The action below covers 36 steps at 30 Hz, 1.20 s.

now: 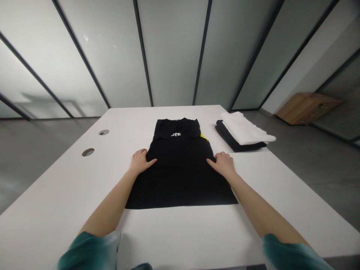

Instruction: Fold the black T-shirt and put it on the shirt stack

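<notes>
A black T-shirt (182,176) lies flat on the white table in front of me, its sides tucked in toward the collar. A small white print shows on its upper part, and a bit of yellow peeks out at the upper right edge. At the left side edge is my left hand (140,161), thumb on top of the cloth and fingers curled at the edge. My right hand (224,164) grips the opposite edge in the same way, thumb over the fabric. The fingertips of both hands are partly hidden at the cloth's edges.
At the right edge of the white table (70,195) sits a stack: a folded white cloth (244,129) on folded black cloth (229,137). Two round holes (88,152) pierce the tabletop at left. Frosted glass panels stand behind; a wooden cabinet (306,108) is at far right.
</notes>
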{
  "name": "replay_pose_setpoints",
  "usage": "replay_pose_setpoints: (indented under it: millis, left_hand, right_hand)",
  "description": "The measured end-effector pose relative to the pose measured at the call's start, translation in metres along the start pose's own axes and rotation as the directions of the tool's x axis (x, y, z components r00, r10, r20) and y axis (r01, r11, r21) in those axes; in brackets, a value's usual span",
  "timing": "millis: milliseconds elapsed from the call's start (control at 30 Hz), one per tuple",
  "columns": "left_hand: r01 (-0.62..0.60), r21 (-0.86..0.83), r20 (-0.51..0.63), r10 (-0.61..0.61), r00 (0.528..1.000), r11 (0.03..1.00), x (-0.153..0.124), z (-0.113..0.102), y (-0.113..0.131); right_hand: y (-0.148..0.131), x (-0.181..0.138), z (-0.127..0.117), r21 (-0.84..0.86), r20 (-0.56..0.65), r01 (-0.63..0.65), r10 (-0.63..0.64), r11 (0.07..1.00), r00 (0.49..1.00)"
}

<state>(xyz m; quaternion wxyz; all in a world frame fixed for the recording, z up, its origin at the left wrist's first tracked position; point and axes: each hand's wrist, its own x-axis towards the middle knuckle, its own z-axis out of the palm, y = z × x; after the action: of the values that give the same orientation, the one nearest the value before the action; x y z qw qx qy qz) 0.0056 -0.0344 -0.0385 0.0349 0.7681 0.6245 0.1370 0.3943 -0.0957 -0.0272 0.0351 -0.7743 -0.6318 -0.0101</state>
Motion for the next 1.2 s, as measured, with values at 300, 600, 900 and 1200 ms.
replay_pose_setpoints:
  millis: [300,600,900,1200]
  left_hand:
    - [0.065,-0.499,0.481,0.213,0.851,0.864,-0.005,-0.042,-0.006]
    - [-0.073,-0.457,0.542,0.342,0.767,0.887,-0.061,-0.067,-0.018]
    - [0.065,-0.842,0.314,0.387,0.867,0.536,-0.015,-0.096,-0.025]
    - [0.009,-0.455,0.101,0.042,0.994,0.890,0.071,-0.008,0.048]
  right_hand:
    - [0.015,-0.011,-0.038,0.363,0.380,0.173,-0.315,0.916,0.870]
    - [0.040,-0.064,-0.034,0.578,0.410,0.179,-0.473,0.796,0.780]
    - [0.039,-0.015,-0.079,0.805,0.200,0.150,-0.500,0.574,0.843]
    - [-0.050,0.076,-0.016,0.465,-0.029,0.152,-0.157,0.872,0.987]
